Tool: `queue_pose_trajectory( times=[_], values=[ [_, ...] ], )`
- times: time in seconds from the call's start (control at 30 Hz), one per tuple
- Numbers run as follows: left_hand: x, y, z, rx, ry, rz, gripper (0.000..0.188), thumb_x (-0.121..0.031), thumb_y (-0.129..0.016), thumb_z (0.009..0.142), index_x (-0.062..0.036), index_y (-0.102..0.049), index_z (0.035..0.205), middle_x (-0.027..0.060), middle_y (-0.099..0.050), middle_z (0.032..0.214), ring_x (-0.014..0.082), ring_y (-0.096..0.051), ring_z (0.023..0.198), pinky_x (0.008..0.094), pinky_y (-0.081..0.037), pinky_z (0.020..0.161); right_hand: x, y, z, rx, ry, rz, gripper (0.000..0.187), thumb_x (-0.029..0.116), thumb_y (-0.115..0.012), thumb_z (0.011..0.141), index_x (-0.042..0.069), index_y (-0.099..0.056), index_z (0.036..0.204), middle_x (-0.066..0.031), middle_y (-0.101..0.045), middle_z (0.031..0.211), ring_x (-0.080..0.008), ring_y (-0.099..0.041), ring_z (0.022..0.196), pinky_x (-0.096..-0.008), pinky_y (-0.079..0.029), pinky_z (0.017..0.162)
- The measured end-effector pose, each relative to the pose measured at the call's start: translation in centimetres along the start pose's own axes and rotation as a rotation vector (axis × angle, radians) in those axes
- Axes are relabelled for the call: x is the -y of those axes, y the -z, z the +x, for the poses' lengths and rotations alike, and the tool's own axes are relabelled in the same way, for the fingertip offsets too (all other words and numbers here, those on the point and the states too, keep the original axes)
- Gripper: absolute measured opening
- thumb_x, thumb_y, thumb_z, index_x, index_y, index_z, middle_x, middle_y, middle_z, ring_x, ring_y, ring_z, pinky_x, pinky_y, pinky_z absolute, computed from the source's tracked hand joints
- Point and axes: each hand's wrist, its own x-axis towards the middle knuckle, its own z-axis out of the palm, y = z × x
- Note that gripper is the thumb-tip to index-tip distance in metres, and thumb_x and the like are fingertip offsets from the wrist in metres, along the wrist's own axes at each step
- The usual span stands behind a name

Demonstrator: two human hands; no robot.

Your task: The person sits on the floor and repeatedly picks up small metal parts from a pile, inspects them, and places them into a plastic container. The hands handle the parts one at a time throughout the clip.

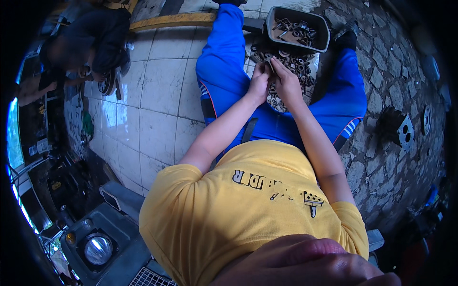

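My left hand and my right hand meet over the floor between my spread legs. Both have their fingers closed around something small and dark, too hidden to name. Just beyond and beneath them lies a spread pile of loose nuts, washers and bolts. A grey rectangular plastic tub stands past the pile, between my feet, with bolts and other small hardware on its brown, dirty bottom.
White floor tiles extend left; rough stone paving lies right, bearing a dark metal housing. A yellow beam lies beyond my left leg. Another person bends over a round part. A vehicle headlight is at lower left.
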Motion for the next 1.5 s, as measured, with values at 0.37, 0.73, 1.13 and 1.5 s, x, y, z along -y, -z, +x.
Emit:
queue_pose_trajectory(
  times=[0.37,0.73,1.13,1.5],
  values=[
    [0.7,-0.1,0.4,-0.15,0.093,0.215,0.023,-0.033,-0.059,0.106,-0.0123,-0.052,0.111,0.0,-0.061,0.096,0.0065,-0.052,0.075,0.0243,-0.045,0.071,-5.2,0.0,-0.8,-0.009,-0.276,0.202,0.048,-0.001,-0.051,0.086,0.004,-0.066,0.131,-0.0231,-0.072,0.116,-0.033,-0.071,0.111,-0.0379,-0.053,0.097],
    [0.7,0.3,1.2,-0.211,0.058,0.31,0.028,-0.034,-0.06,0.105,-0.01,-0.052,0.117,-0.0014,-0.061,0.092,0.0052,-0.05,0.072,0.0236,-0.042,0.065,-5.2,0.5,0.3,0.272,-0.485,0.179,0.045,0.013,-0.056,0.091,0.003,-0.064,0.134,-0.0259,-0.073,0.106,-0.0311,-0.074,0.096,-0.0372,-0.055,0.089],
    [0.4,-0.2,1.4,-0.099,-0.201,0.558,0.033,-0.026,-0.068,0.102,-0.0067,-0.059,0.127,0.0014,-0.063,0.104,0.0102,-0.057,0.092,0.0262,-0.047,0.082,-7.7,-1.6,-0.3,0.15,-0.637,0.711,0.029,0.016,-0.057,0.103,0.0,-0.069,0.123,-0.0031,-0.072,0.098,-0.0093,-0.063,0.083,-0.0255,-0.05,0.075],
    [1.4,0.7,2.4,-0.201,-0.33,0.428,0.041,-0.013,-0.074,0.095,-0.0023,-0.055,0.13,0.0048,-0.067,0.109,0.0118,-0.064,0.099,0.0273,-0.052,0.088,-6.9,-0.7,0.3,0.221,-0.695,0.674,0.029,0.015,-0.057,0.103,0.0,-0.069,0.124,-0.0013,-0.071,0.096,-0.0086,-0.06,0.082,-0.025,-0.049,0.073]
  ],
)
